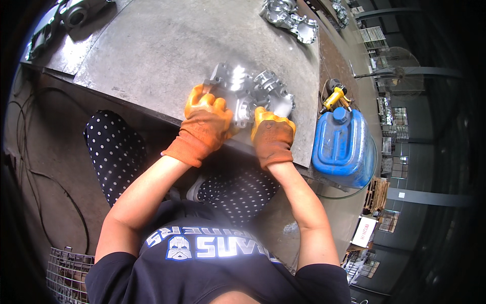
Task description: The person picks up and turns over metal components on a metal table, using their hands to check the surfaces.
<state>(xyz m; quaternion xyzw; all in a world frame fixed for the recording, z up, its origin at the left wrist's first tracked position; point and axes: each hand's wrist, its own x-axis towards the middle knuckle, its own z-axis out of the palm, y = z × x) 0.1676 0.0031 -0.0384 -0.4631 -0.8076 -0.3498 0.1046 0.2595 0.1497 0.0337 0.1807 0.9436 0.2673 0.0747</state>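
Note:
On the metal-topped table (152, 50), close to its near edge, lies a silvery cast-metal part (246, 91) with bosses and round openings. My left hand (207, 114), in an orange glove, curls its fingers round the left end of the casting. The right hand (274, 129), gloved the same way, has its fingers closed on the casting's right end. Parts of the casting look smeared, and both palms are hidden.
To the right stands a blue jerrycan (341, 147), with a yellow tool (335, 99) behind it. More castings lie at the far right (291, 20) and far left (76, 17). Dark cables (63, 190) and a wire basket (68, 273) are on the left floor.

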